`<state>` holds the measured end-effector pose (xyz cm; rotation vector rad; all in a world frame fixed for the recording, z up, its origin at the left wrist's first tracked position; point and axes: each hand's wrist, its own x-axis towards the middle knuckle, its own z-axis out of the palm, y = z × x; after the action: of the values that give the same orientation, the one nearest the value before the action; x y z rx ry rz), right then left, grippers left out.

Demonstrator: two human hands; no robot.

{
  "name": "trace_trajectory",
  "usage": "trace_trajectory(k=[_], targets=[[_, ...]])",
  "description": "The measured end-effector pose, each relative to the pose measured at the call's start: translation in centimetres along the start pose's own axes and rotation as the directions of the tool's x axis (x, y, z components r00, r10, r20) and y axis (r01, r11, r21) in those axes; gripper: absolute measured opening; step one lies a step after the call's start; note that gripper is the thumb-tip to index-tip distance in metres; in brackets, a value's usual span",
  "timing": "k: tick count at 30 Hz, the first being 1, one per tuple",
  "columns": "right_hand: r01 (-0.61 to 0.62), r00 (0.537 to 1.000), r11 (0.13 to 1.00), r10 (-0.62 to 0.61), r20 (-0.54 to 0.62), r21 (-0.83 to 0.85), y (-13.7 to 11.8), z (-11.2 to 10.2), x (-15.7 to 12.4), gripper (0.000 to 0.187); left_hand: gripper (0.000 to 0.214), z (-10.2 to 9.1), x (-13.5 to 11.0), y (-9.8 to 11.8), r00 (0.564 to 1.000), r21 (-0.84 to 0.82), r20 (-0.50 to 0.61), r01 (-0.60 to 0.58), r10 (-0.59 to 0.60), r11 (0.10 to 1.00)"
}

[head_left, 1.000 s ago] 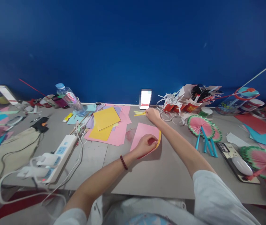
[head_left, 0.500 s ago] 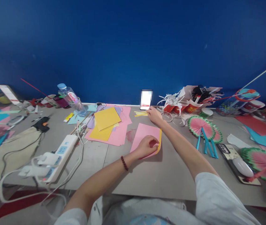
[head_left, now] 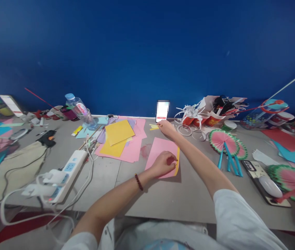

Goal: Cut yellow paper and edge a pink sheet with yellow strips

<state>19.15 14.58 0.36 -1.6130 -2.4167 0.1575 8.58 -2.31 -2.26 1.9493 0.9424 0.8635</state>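
bearing yellow edging (head_left: 178, 152), the pink sheet (head_left: 155, 152) is pinched by left fingers (head_left: 167, 168) (grip of right fingers (head_left: 163, 125) unclear).

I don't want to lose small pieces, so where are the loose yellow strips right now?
In the head view, the yellow strips lie near the middle, in front of the phone and just left of the right hand.

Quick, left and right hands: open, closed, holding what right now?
Left hand: curled on the yellow-edged pink paper; whether pinching it cannot be told.
Right hand: at the yellow strips; grip cannot be told.
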Motion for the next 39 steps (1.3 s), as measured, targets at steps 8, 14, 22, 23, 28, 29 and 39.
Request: trace_trajectory(k=[8, 14, 22, 23, 28, 29, 39], targets=[[-0.042, 0.993, 0.983, 0.061, 0.102, -0.178, -3.6, 1.0, 3.7, 0.027, 0.014, -0.1, -0.2, 0.3, 1.0, 0.0, -0.015, 0.005, -0.005, 1.0], [0.005, 0.994, 0.971, 0.02, 0.103, -0.237, -3.9, 1.6, 4.5, 0.027, 0.012, -0.1, -0.1, 0.2, 1.0, 0.041, -0.01, -0.018, 0.019, 0.999], [-0.001, 1.0, 0.987, 0.001, 0.005, -0.158, -4.2, 0.9, 3.8, 0.027, 0.016, -0.2, -0.1, 0.4, 1.0, 0.027, 0.0, 0.004, -0.004, 1.0], [-0.005, 1.0, 0.991, 0.002, -0.02, -0.136, -4.3, 0.6, 3.6, 0.028, 0.017, -0.2, -0.1, 0.4, 1.0, 0.025, 0.004, 0.008, -0.008, 1.0], [-0.004, 0.981, 1.0, 0.009, -0.193, 0.03, -4.6, -1.5, 2.5, 0.032, 0.018, -0.2, -0.1, 0.3, 0.999, 0.032, 0.029, 0.013, -0.014, 0.999], [0.007, 0.966, 0.993, 0.023, -0.259, 0.115, -4.5, -1.9, 2.3, 0.032, 0.018, -0.1, -0.1, 0.3, 1.0, 0.034, 0.024, 0.009, -0.01, 0.999], [0.217, 0.771, 0.438, 0.471, -0.429, 0.872, -1.9, -5.7, 1.0, 0.015, 0.016, 0.0, -0.1, 0.0, 0.998, 0.038, 0.023, -0.066, 0.065, 0.997]])
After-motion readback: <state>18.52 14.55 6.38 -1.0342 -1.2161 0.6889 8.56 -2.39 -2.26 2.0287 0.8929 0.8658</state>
